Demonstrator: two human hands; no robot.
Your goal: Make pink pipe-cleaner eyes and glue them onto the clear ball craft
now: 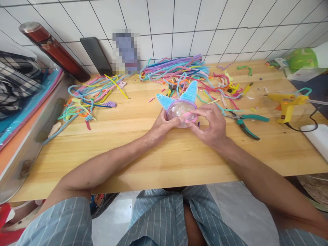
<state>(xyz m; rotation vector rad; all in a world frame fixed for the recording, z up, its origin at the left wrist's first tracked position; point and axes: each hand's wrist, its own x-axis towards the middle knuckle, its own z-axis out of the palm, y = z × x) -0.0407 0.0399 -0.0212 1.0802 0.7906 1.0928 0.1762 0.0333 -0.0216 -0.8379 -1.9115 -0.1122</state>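
One clear round piece, purple-rimmed, bearing two blue points: we have it between our hands at the desk. Left hand: grip on its side. Right hand: grip narrow, pinching a pink strip against its front. We also list fuzzy stems behind; pliers and yellow glue gun rightward.

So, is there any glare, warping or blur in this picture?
In the head view, glints show on the clear ball and a bright reflection on the floor; in that view, the tile lines on the wall fan outward, perhaps from a wide lens; also there, a pixelated patch hides detail.
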